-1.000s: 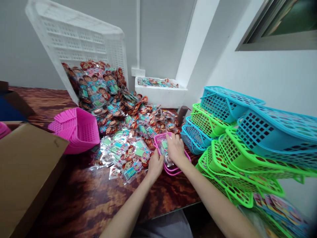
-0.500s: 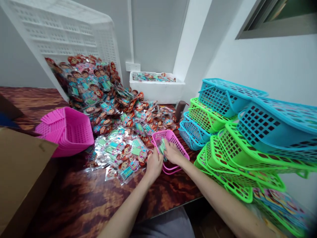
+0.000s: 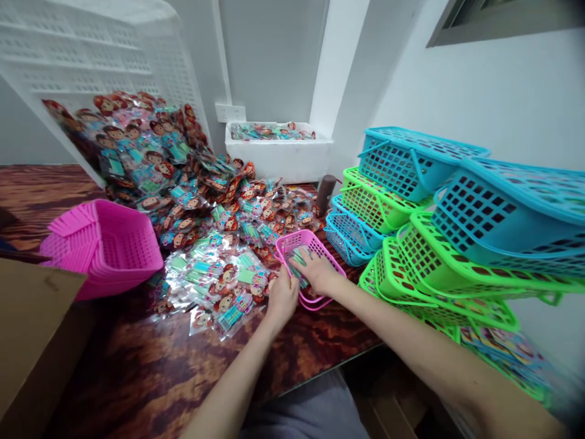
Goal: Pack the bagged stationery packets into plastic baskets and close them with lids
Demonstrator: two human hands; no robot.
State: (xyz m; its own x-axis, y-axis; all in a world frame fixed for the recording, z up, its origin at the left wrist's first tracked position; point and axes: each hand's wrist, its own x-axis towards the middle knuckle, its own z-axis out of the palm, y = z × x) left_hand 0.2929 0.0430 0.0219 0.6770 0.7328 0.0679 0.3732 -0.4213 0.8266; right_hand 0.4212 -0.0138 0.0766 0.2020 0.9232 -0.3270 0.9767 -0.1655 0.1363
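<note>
A small pink mesh basket [image 3: 299,238] stands on the dark wood-patterned table. My left hand [image 3: 282,299] is closed on its near left rim. Inside it, my right hand [image 3: 316,272] lies with fingers spread, pressing on flat clear packets [image 3: 301,282] with greenish contents; the palm hides part of them. Just left of the basket is a spread of loose shiny packets [image 3: 228,283] printed with cartoon figures.
Nested pink baskets [image 3: 130,244] stand at left, behind a cardboard box [image 3: 36,329]. A tipped white crate [image 3: 123,55] spills packets. A white foam box [image 3: 278,160] and brown cylinder [image 3: 325,194] stand behind. Stacked blue baskets [image 3: 475,219] and green baskets [image 3: 420,253] fill the right.
My right hand has gone from curled fingers at the packets to spread fingers lying flat on them inside the basket. My left hand keeps the rim. The view has shifted slightly.
</note>
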